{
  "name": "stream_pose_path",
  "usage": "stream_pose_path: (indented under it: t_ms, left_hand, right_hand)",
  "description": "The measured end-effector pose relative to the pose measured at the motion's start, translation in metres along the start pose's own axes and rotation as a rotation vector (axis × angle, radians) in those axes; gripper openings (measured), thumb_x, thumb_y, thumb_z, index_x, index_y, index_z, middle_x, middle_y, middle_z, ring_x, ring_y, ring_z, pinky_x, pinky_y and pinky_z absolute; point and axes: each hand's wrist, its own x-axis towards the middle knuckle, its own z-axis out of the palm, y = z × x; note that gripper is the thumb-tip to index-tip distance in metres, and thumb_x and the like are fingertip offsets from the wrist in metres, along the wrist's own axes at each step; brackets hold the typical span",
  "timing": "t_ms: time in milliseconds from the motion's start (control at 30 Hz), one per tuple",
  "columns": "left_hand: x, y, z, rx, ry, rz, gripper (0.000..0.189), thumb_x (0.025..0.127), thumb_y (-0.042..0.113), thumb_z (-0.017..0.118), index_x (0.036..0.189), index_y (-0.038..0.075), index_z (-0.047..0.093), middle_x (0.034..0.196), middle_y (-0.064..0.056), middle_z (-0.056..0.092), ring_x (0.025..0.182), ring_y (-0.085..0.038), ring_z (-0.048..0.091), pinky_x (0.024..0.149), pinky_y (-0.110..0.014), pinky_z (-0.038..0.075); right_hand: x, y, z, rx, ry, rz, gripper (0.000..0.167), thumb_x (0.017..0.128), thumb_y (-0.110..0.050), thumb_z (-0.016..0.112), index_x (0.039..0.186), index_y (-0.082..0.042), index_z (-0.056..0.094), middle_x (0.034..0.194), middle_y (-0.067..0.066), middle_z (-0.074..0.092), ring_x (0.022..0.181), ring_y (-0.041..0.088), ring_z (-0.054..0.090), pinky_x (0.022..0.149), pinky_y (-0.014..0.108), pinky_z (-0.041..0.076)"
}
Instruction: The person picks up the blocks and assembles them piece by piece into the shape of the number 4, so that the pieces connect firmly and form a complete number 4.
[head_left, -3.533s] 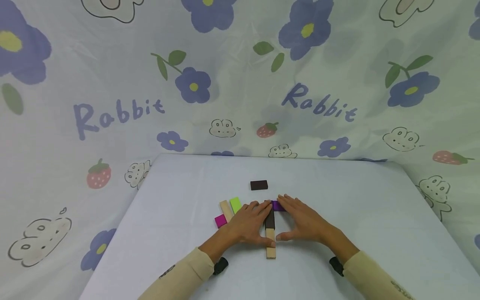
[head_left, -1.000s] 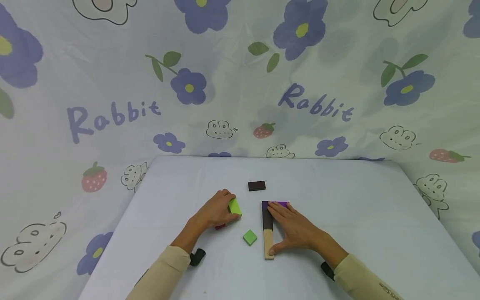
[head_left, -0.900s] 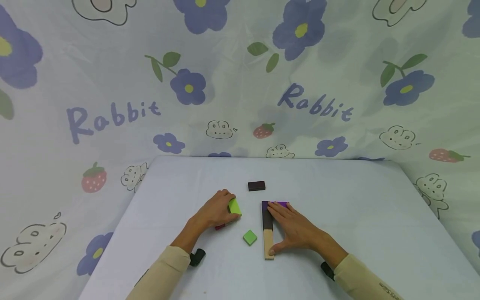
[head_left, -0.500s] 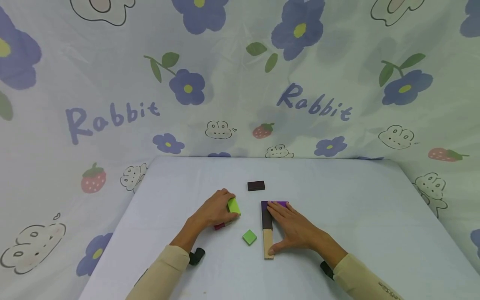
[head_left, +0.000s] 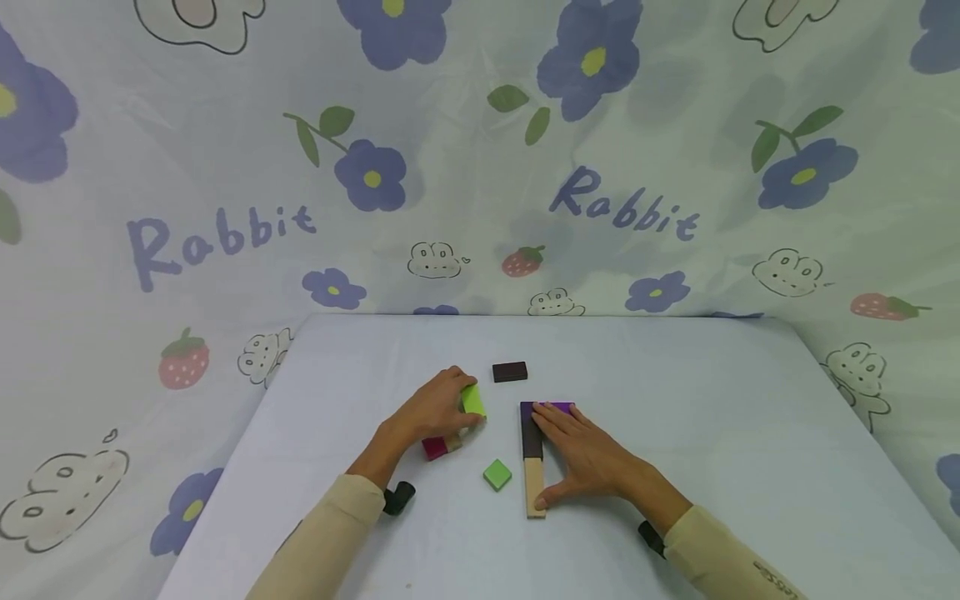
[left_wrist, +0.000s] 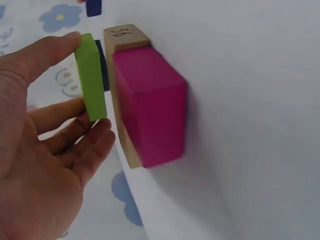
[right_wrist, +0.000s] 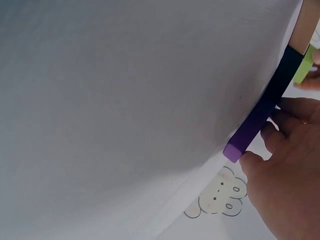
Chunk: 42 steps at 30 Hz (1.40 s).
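My left hand [head_left: 433, 406] pinches a lime-green wooden block [head_left: 474, 402] between thumb and fingertips; the left wrist view shows the block [left_wrist: 91, 80] upright in that grip. Beside it on the table lie a magenta block [head_left: 434, 448] and a plain wood block [left_wrist: 126, 39] marked with a number. The right hand [head_left: 596, 458] rests with extended fingers on a purple block [head_left: 566, 407], partly covering it. A dark brown block [head_left: 531, 435] meets the purple one at a corner, and a plain wood block [head_left: 533, 482] continues its line, touched by the right thumb.
A small green block [head_left: 497, 475] lies between the hands, turned like a diamond. Farther back lies another dark brown block [head_left: 510, 372]. The white table [head_left: 720, 400] backs onto a patterned cloth [head_left: 465, 167].
My left hand has left the block line and taken hold of the lime block, lately moving it slightly away. A small green block now shows between the hands. The right hand stays nearly still lately.
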Motion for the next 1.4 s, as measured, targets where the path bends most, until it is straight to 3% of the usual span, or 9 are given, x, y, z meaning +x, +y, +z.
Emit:
stream_pose_path:
  t_ms: [333,967,1400]
  left_hand:
    - [0.029,0.015,-0.005,0.034,-0.011,0.047,0.067,0.088,0.039,0.078,0.140,0.005,0.057,0.134,-0.010,0.055,0.117,-0.023,0.053,0.106,-0.038,0.044]
    - [0.081,0.045,0.001,0.041,-0.060,0.171,0.067,0.089,0.039,0.078,0.142,0.005,0.057,0.137,-0.010,0.055,0.120,-0.021,0.053,0.107,-0.036,0.042]
    - [0.100,0.051,0.012,0.048,-0.093,0.140,0.065,0.088,0.039,0.078,0.142,0.009,0.057,0.136,-0.008,0.055,0.119,-0.020,0.053,0.107,-0.034,0.042]
  right_hand:
    - [0.001,0.000,-0.001,0.018,-0.009,0.011,0.131,0.064,-0.086,0.068,0.157,-0.002,0.032,0.165,0.010,0.026,0.152,0.029,0.023,0.121,0.054,0.014]
    - [0.002,-0.001,-0.001,0.015,-0.039,0.030,0.130,0.065,-0.085,0.069,0.158,-0.004,0.031,0.166,0.009,0.024,0.152,0.026,0.021,0.121,0.054,0.015]
    - [0.001,0.001,0.001,0.006,-0.020,0.016,0.129,0.065,-0.085,0.069,0.158,-0.003,0.031,0.166,0.009,0.025,0.152,0.026,0.022,0.121,0.054,0.014]
